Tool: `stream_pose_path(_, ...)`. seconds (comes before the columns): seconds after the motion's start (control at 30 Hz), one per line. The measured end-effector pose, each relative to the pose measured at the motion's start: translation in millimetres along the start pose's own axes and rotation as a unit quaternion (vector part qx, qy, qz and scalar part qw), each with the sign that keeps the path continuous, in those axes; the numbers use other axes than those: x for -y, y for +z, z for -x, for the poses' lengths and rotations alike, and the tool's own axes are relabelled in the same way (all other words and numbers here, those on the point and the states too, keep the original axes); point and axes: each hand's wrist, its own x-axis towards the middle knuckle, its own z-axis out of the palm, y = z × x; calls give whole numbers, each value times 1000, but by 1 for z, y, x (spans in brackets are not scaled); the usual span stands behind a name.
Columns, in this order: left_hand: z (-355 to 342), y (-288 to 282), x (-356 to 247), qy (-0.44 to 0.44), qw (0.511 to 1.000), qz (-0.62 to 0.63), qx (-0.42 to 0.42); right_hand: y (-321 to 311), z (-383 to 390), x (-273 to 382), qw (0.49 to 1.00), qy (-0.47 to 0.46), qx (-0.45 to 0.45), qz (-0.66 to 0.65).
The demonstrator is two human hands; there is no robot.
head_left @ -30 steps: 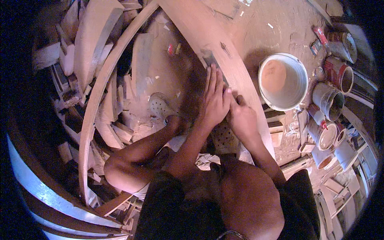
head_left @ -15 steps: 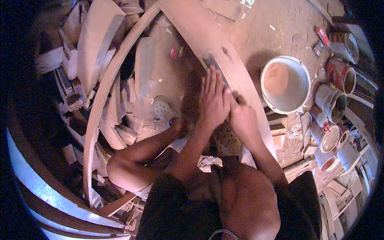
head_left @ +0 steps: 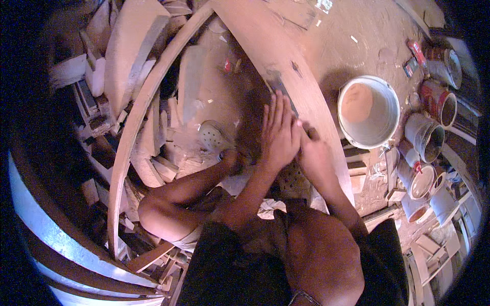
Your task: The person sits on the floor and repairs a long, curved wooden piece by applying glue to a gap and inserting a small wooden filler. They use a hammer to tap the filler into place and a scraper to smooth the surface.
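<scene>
A long curved wooden plank (head_left: 293, 48) slants from the top of the view down past my hands. On it lies a flat dark metal file (head_left: 277, 81), its far end showing beyond my fingertips. My left hand (head_left: 280, 133) lies flat over the file, fingers stretched out and side by side. Close beside it, my right hand (head_left: 317, 154) is closed round the file's near end, with a dark stub of handle at the thumb. My fingers hide most of the file's middle. A small dark hole marks the plank just ahead of the file.
A white bucket (head_left: 390, 108) stands right of the plank. Several open cans (head_left: 431, 136) line the right side. A curved wooden strip (head_left: 130, 133) arcs along the left, with wood offcuts (head_left: 138, 43) piled beyond it. A perforated clog (head_left: 211, 133) is near my bent leg.
Both hands and the file have slid slightly back toward me along the plank, keeping the same hold. The whole view has shifted a little.
</scene>
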Motion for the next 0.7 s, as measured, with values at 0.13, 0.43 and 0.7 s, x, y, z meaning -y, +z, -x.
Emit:
stream_pose_path(0.13,-10,-1,6,10,1000,7,-14,-21,-9,12,998,36,55,6)
stream_pose_path(0.43,3,2,-5,12,1000,9,7,-8,5,-4,1000,5,4,10)
stream_pose_path(0.7,7,4,-5,17,1000,13,6,-3,12,-4,1000,28,6,1)
